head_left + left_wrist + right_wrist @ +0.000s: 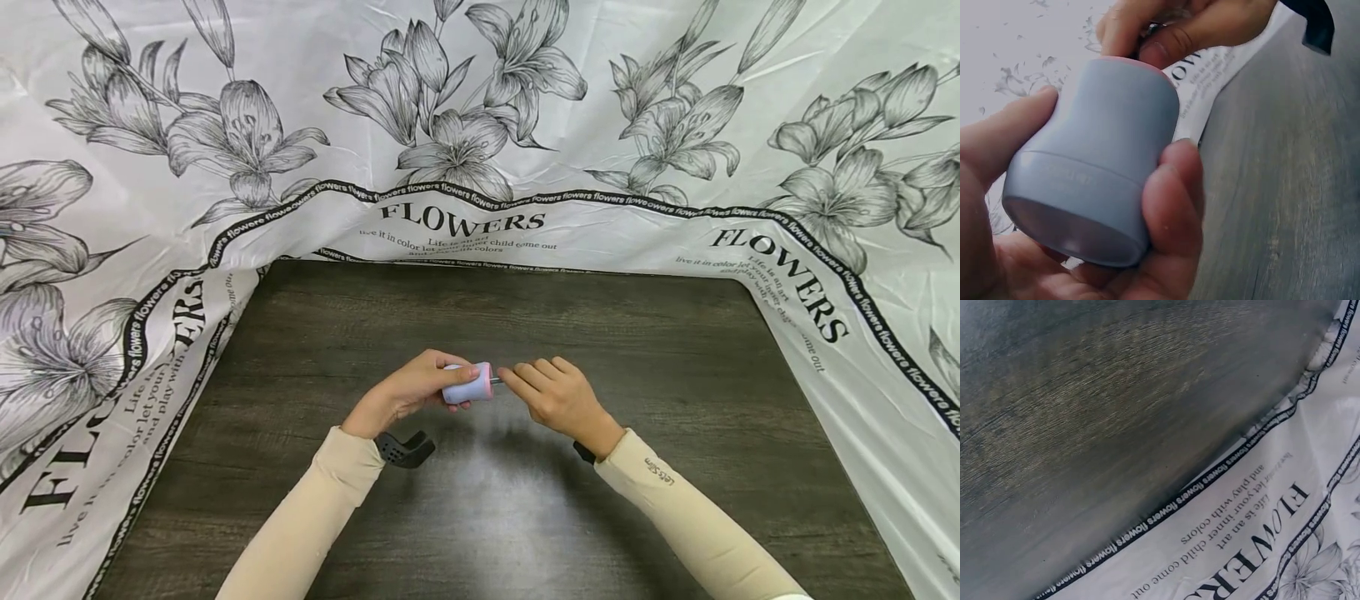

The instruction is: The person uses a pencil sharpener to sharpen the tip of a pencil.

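My left hand (420, 385) grips a lavender cylinder (463, 383) with a narrowed waist and a pink end face, held sideways above the table with the pink end toward the right. In the left wrist view the thumb lies along one side of the cylinder (1110, 125) and fingers wrap the other; faint lettering runs near its wider base. From the pink end a thin metal rod (495, 381) sticks out. My right hand (555, 396) pinches this rod, its fingers curled and hiding the outer part. The right wrist view shows neither hand.
Below the hands spreads a dark wood-grain table (600, 317). White cloth printed with flowers and lettering (465, 221) hangs behind it and along both sides. A black band (405, 450) sits at the left wrist.
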Tool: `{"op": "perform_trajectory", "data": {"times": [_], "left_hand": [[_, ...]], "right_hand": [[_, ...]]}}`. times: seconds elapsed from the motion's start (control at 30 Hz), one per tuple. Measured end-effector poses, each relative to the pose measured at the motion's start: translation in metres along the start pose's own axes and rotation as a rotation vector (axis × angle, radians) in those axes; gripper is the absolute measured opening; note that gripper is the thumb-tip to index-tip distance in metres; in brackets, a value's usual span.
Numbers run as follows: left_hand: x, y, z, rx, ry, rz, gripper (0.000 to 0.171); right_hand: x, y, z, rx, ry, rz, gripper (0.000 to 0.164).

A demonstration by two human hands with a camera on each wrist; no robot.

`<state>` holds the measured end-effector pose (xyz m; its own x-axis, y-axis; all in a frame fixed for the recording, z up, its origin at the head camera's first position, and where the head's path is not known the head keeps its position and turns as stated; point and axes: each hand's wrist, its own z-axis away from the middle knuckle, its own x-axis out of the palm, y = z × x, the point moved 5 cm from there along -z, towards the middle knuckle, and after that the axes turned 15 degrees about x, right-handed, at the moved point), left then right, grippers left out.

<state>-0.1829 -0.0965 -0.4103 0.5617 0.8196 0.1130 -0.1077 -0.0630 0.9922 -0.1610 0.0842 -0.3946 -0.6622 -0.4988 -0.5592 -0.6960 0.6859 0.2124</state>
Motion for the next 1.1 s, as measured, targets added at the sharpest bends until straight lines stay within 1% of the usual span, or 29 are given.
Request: {"op": "perform_trajectory", "data": {"times": [0.13, 0.23, 0.33, 0.43, 0.5, 0.6, 0.67, 0.73, 0.8, 0.83, 0.87, 0.97, 1.03, 1.1], "left_hand": [[0.001, 0.000, -0.002, 0.033, 0.006, -0.042, 0.039], [0.001, -0.002, -0.001, 0.034, 0.009, -0.028, 0.039], [0.003, -0.007, 0.002, -0.008, 0.007, 0.051, 0.037], [0.006, -0.011, 0.003, -0.057, 0.004, 0.133, 0.037], [0.007, -0.011, 0.003, -0.070, 0.007, 0.157, 0.037], [0.009, -0.008, 0.001, -0.068, 0.017, 0.135, 0.040], [0.009, -0.006, 0.000, -0.072, 0.026, 0.111, 0.042], [0.009, -0.006, 0.000, -0.070, 0.035, 0.081, 0.043], [0.009, -0.005, 0.000, -0.046, 0.041, 0.046, 0.043], [0.009, -0.004, -0.001, -0.018, 0.045, 0.010, 0.041], [0.008, -0.002, -0.002, 0.018, 0.047, -0.050, 0.040], [0.007, 0.007, -0.004, 0.146, 0.088, -0.267, 0.038], [0.009, 0.016, -0.004, 0.257, 0.121, -0.464, 0.040], [0.013, 0.021, -0.003, 0.361, 0.142, -0.625, 0.044]], "right_hand": [[0.001, 0.001, 0.001, 0.016, -0.003, -0.015, 0.022], [0.000, 0.001, 0.001, 0.013, -0.007, -0.013, 0.022], [-0.002, -0.001, 0.001, -0.012, 0.006, 0.006, 0.021], [-0.005, -0.003, 0.000, -0.048, 0.055, 0.032, 0.019], [-0.007, -0.003, 0.000, -0.064, 0.098, 0.047, 0.018], [-0.008, -0.003, 0.000, -0.072, 0.136, 0.056, 0.018], [-0.007, -0.003, 0.001, -0.070, 0.142, 0.051, 0.018], [-0.004, -0.003, 0.002, -0.063, 0.120, 0.039, 0.019], [-0.002, -0.002, 0.002, -0.038, 0.073, 0.014, 0.020], [-0.001, -0.002, 0.002, -0.016, 0.034, -0.010, 0.022], [0.000, -0.001, 0.001, 0.017, -0.012, -0.044, 0.023], [0.004, 0.003, -0.004, 0.161, -0.165, -0.189, 0.018], [0.007, 0.009, -0.008, 0.289, -0.303, -0.334, 0.013], [0.012, 0.015, -0.009, 0.436, -0.473, -0.510, 0.012]]}}
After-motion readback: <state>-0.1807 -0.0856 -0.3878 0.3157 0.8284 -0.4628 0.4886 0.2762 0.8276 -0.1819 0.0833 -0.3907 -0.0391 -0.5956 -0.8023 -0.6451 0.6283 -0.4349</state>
